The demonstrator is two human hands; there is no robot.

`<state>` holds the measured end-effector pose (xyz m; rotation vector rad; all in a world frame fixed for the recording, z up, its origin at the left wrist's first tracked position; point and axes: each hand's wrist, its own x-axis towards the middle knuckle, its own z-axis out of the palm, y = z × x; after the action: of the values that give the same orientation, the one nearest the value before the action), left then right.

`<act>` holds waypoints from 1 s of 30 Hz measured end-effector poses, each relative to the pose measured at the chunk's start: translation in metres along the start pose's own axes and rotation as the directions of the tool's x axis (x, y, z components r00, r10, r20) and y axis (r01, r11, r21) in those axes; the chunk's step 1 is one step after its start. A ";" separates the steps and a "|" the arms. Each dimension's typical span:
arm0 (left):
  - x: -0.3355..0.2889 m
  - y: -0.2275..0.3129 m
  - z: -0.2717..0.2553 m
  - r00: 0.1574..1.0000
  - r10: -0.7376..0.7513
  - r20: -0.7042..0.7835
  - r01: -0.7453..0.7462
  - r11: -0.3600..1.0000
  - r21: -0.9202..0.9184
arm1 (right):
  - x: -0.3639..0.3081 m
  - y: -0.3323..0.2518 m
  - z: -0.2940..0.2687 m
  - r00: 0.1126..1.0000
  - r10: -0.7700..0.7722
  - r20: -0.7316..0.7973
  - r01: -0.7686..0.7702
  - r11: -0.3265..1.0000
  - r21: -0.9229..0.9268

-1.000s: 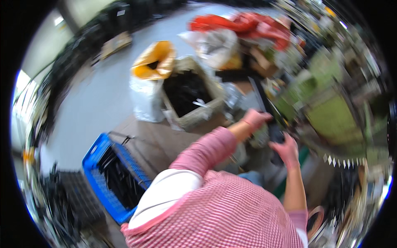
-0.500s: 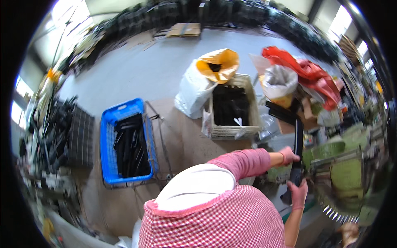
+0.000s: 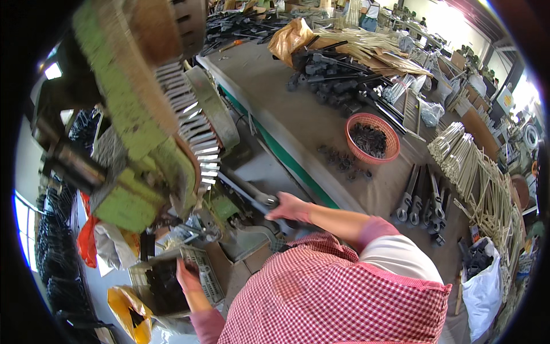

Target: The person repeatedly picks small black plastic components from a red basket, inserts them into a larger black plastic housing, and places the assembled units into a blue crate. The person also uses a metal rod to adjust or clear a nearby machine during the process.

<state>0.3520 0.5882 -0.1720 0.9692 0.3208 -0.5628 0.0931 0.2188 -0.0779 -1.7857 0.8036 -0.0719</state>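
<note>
1. One red-and-white checked cloth apron (image 3: 344, 292) fills the lower middle of our view.
2. Our right hand (image 3: 290, 207), in thin pink covering, has its fingers curled around the near end of a dark grey metal tube with a rounded fitting (image 3: 266, 199). We see this tube slant up and left, toward the machine beside it.
3. Our left hand (image 3: 188, 276), also pink, reaches over a pale rectangular plastic crate (image 3: 211, 280) of black parts (image 3: 163, 286); its fingers are partly hidden, so we cannot tell how far they open or whether they hold anything.
4. Near that crate we see a yellow-lined bag (image 3: 117, 304) with its mouth open.
5. Above and left of our right hand stands a worn green metal machine (image 3: 129, 200), bearing a curved row of silvery metal strips (image 3: 197, 135).
6. Beyond our right arm, on a long brown-grey table (image 3: 309, 129), a round red plastic basket (image 3: 391, 159) holds small black pieces (image 3: 368, 140). Black tubes with ringed ends (image 3: 421, 200) lie to its lower right.
7. Farther off, we see a heap of black fittings (image 3: 332, 74) beside a crumpled orange-brown bag (image 3: 291, 40).
</note>
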 end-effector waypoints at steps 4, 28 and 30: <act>-0.022 -0.069 -0.091 0.987 -0.111 -0.116 0.134 0.966 0.222 | -0.017 0.087 -0.063 0.959 0.243 -0.144 -0.109 0.788 0.606; -0.031 -0.187 0.122 0.871 -0.425 0.245 0.008 0.511 0.859 | -0.285 0.315 -0.380 -0.201 0.816 -0.542 -0.934 0.007 0.357; -0.026 -0.194 0.155 0.771 -0.444 0.457 -0.267 0.425 0.865 | -0.296 0.336 -0.371 -0.176 0.741 -0.648 -0.951 0.042 0.307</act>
<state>0.2192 0.3804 -0.2086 1.7458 -0.6875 -1.2106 -0.4534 0.0270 -0.1292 -0.9051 2.6938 0.3888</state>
